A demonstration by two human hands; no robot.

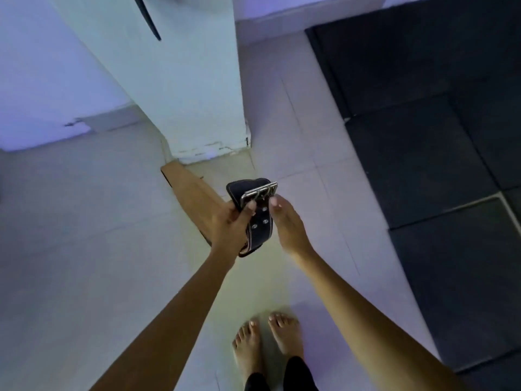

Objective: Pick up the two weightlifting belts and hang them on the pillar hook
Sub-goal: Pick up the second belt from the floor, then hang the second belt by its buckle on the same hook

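Observation:
A black weightlifting belt (260, 221) with a metal buckle (259, 193) hangs folded above the floor, gripped by my left hand (225, 221) just below the buckle. A tan belt (191, 193) runs from the pillar's foot to behind my left hand; whether that hand holds it too I cannot tell. My right hand (287, 224) is at the black belt's right edge, its fingertips touching near the buckle. The white pillar (197, 94) rises just beyond the belts. A dark strap (148, 18) hangs on its face near the top edge; no hook is visible.
Pale floor tiles (84, 235) spread around the pillar. Dark rubber gym mats (437, 136) cover the floor at the right. My bare feet (267, 342) stand on the tiles below the hands. A white wall (42, 66) lies at the left.

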